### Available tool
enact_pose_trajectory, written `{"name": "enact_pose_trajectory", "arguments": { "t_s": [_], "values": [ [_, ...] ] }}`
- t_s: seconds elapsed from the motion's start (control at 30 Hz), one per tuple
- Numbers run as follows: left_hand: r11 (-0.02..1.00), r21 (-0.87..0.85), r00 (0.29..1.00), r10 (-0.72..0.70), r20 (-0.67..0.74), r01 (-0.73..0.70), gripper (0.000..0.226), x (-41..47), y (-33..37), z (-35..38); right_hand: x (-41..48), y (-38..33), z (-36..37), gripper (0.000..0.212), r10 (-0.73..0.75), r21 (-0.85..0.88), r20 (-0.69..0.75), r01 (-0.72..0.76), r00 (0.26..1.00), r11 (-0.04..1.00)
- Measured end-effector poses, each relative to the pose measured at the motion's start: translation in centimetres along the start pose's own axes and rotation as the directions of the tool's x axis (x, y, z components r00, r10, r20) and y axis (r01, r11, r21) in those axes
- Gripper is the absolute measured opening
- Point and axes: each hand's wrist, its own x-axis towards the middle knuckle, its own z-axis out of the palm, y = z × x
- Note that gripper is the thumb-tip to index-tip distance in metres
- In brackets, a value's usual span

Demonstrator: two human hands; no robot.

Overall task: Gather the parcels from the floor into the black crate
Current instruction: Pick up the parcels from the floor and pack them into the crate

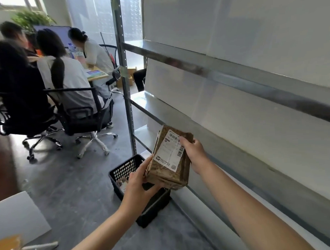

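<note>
The left hand [138, 183] reaches up from the lower left on a bare forearm. Its fingers curl under the near lower corner of a stack of brown parcels [163, 174] and its thumb lies up along the stack's left edge. The right hand [194, 153] comes in from the right on a long, nearly straight arm. It grips the stack's far upper edge with the thumb pressed on the white label [169, 152] and the fingers wrapped behind. Both hands hold the stack, which is tilted with its labelled face turned up toward the camera.

The parcels hang in the air above the right part of the black crate [124, 168], apart from its rim. The crate stands on the grey floor [72, 184] just beside the foot of the metal shelving [214, 67]. Something pale and patterned [123, 183] lies inside the crate, mostly hidden by the left hand.

A white board [17, 218] lies on the floor at the lower left. Farther off, several people [65, 72] sit in black office chairs [81, 112] around a table [97, 74].
</note>
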Motion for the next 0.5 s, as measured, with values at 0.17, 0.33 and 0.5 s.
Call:
{"name": "enact_pose_trajectory", "arguments": {
  "t_s": [0.17,0.33,0.5],
  "values": [
    [0.958,-0.208,0.976,-0.211,-0.051,0.196,0.067,5.1,1.4,4.6,7.6,0.2,0.2,0.066,0.078,0.045,0.074,-0.081,0.994,0.996],
    [0.917,-0.263,0.936,-0.336,-0.105,0.299,0.057,10.1,0.2,7.9,12.9,-0.5,-0.1,0.048,0.024,-0.057,0.29,-0.008,0.957,0.998],
    [0.858,-0.396,0.861,-0.442,-0.251,0.326,0.051,12.5,-1.4,8.6,14.7,-0.5,2.6,0.063,-0.1,-0.21,0.457,0.217,0.884,0.953]
  ]
}}
